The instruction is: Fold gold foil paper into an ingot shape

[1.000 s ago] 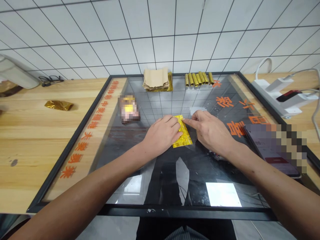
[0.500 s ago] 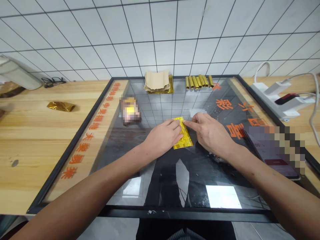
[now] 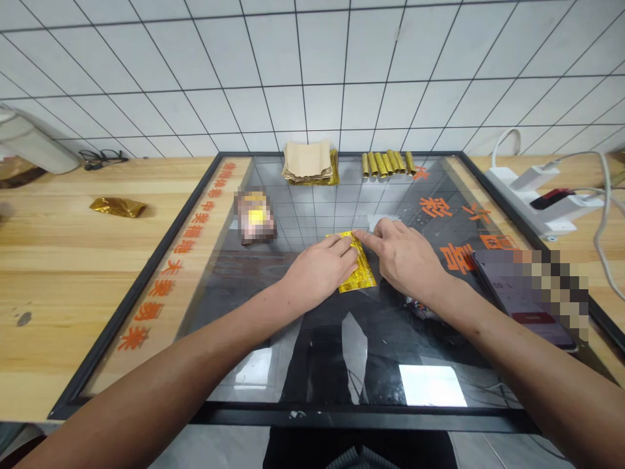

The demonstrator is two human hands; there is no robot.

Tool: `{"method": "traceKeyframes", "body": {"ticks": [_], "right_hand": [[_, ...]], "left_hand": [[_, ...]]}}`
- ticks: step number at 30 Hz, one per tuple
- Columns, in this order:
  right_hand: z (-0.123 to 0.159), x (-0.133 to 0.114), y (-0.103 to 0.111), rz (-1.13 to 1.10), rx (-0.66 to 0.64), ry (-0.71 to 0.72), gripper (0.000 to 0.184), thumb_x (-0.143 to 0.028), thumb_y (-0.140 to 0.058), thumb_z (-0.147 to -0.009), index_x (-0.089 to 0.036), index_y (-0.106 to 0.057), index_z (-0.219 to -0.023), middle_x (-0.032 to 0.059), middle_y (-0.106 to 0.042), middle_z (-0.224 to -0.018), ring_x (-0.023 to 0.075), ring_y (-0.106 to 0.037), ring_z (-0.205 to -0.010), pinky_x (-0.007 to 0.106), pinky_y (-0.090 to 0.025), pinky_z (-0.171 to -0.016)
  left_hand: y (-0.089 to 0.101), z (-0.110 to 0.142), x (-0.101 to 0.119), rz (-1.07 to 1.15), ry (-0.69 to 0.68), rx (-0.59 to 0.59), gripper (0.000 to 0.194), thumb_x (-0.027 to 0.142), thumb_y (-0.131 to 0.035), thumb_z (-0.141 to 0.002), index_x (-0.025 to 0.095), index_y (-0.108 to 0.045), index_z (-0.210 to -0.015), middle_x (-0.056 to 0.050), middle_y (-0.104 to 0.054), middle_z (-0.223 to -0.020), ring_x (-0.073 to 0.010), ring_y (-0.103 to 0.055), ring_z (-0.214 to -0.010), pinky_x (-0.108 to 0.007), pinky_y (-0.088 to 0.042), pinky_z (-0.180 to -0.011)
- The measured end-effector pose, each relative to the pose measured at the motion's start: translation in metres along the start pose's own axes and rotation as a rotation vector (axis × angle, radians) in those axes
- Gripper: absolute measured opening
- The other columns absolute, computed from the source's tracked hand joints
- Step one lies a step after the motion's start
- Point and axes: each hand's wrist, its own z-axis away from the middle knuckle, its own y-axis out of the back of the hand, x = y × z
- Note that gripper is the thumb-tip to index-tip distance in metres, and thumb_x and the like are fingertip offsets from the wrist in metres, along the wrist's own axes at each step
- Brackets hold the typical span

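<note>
A sheet of shiny gold foil paper (image 3: 360, 277) lies on the glass-topped board in front of me. My left hand (image 3: 325, 264) rests palm-down over its left part, the fingers stretched out and close together, covering much of it. My right hand (image 3: 403, 251) touches the paper's far edge with the tip of an extended index finger. Its other fingers are curled in, and its thumb is hard to see. Behind my hands stands a stack of brown and gold paper sheets (image 3: 307, 161). To its right, several rolled gold tubes (image 3: 383, 165) lie in a row.
A black frame (image 3: 146, 260) borders the glass board on a wooden table (image 3: 43, 273). A blurred-out packet (image 3: 254, 218) lies left on the glass, a phone (image 3: 522, 306) right. Beyond the frame are crumpled gold foil (image 3: 118, 207), glasses (image 3: 103, 158) and a white power strip (image 3: 527, 202).
My right index finger has slid slightly left along the paper's far edge. A bit of gold now shows at the paper's far left corner. My left hand stays nearly still.
</note>
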Motion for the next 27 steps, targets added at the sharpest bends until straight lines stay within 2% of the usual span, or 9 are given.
{"method": "traceKeyframes", "body": {"ticks": [4, 11, 15, 19, 22, 27], "right_hand": [[-0.001, -0.003, 0.003, 0.006, -0.011, -0.023, 0.053, -0.014, -0.048, -0.103, -0.025, -0.065, -0.152, 0.0152, -0.065, -0.115, 0.0287, -0.054, -0.097, 0.038, -0.036, -0.075], [-0.002, -0.008, 0.008, -0.032, -0.028, -0.069, 0.055, -0.012, -0.045, -0.103, -0.026, -0.065, -0.152, 0.0142, -0.065, -0.116, 0.029, -0.056, -0.1, 0.04, -0.036, -0.077], [-0.002, -0.007, 0.004, -0.049, -0.001, -0.078, 0.054, -0.013, -0.048, -0.103, -0.026, -0.065, -0.152, 0.0139, -0.065, -0.117, 0.028, -0.056, -0.1, 0.039, -0.037, -0.078], [-0.001, -0.004, -0.003, -0.065, 0.029, -0.089, 0.052, -0.014, -0.05, -0.1, -0.022, -0.066, -0.149, 0.0144, -0.066, -0.117, 0.0279, -0.056, -0.099, 0.039, -0.036, -0.076], [-0.002, -0.003, -0.005, -0.063, 0.045, -0.078, 0.056, -0.014, -0.051, -0.099, -0.022, -0.062, -0.153, 0.0146, -0.065, -0.118, 0.0283, -0.055, -0.099, 0.039, -0.037, -0.077], [-0.003, -0.006, 0.002, -0.011, -0.003, -0.059, 0.056, -0.014, -0.048, -0.101, -0.026, -0.064, -0.154, 0.0149, -0.063, -0.116, 0.029, -0.055, -0.097, 0.04, -0.036, -0.076]], "left_hand": [[-0.003, 0.001, 0.0, -0.013, -0.019, 0.039, 0.031, 0.027, -0.042, -0.116, 0.014, -0.071, -0.112, -0.013, -0.073, -0.126, -0.027, -0.065, -0.126, -0.043, -0.055, -0.107], [-0.004, 0.001, 0.0, -0.047, -0.026, 0.033, 0.031, 0.027, -0.042, -0.116, 0.015, -0.07, -0.113, -0.012, -0.073, -0.127, -0.0266, -0.063, -0.13, -0.042, -0.053, -0.109], [-0.004, 0.002, 0.0, -0.062, -0.033, 0.053, 0.027, 0.027, -0.046, -0.115, 0.016, -0.07, -0.11, -0.011, -0.072, -0.128, -0.0257, -0.064, -0.128, -0.041, -0.053, -0.109], [-0.004, 0.002, 0.0, -0.052, -0.021, 0.051, 0.031, 0.026, -0.041, -0.117, 0.014, -0.07, -0.113, -0.011, -0.073, -0.127, -0.0255, -0.065, -0.127, -0.041, -0.053, -0.108], [-0.004, 0.001, 0.0, -0.04, -0.004, 0.028, 0.032, 0.027, -0.041, -0.117, 0.014, -0.07, -0.114, -0.012, -0.073, -0.125, -0.0261, -0.064, -0.129, -0.041, -0.053, -0.109], [-0.004, 0.002, 0.0, -0.044, -0.024, 0.054, 0.027, 0.025, -0.046, -0.115, 0.015, -0.071, -0.108, -0.012, -0.072, -0.127, -0.0263, -0.064, -0.127, -0.042, -0.053, -0.107]]}}
